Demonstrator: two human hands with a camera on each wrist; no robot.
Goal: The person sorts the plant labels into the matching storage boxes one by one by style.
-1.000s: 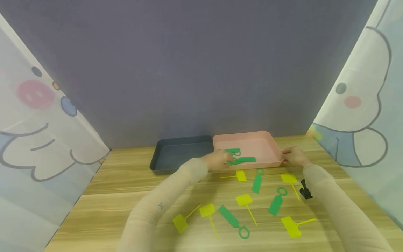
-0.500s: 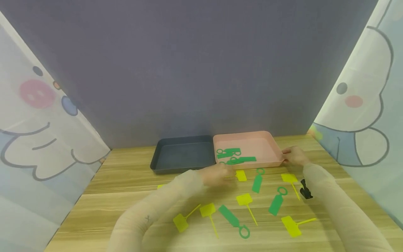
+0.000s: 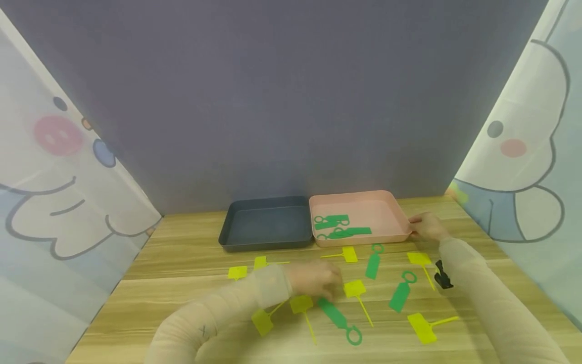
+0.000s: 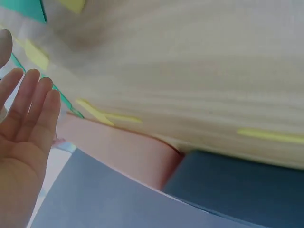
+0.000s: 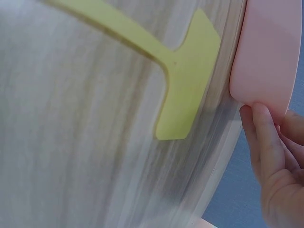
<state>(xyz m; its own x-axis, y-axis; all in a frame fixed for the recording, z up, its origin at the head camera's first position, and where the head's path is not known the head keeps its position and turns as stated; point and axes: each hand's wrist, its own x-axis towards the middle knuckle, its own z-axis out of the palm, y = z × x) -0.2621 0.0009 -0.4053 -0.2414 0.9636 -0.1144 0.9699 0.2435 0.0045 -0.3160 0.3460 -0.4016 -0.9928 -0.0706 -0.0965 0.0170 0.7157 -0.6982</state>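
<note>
My left hand hovers over the table just behind a green ring-ended tag. Its fingers are straight and hold nothing in the left wrist view. Close on either side lie yellow T-shaped tags, one to the right and one nearer the front. My right hand pinches the right front corner of the pink tray between thumb and fingers. Several green tags lie overlapping in the left part of that tray.
A dark blue tray stands against the pink one's left side. More green tags and yellow tags are scattered over the wooden table. A small black object lies beside the right sleeve. A grey panel rises behind the trays.
My left hand has left the green tags in the pink tray and come forward over the table, uncovering them. My right hand stays at the tray's corner.
</note>
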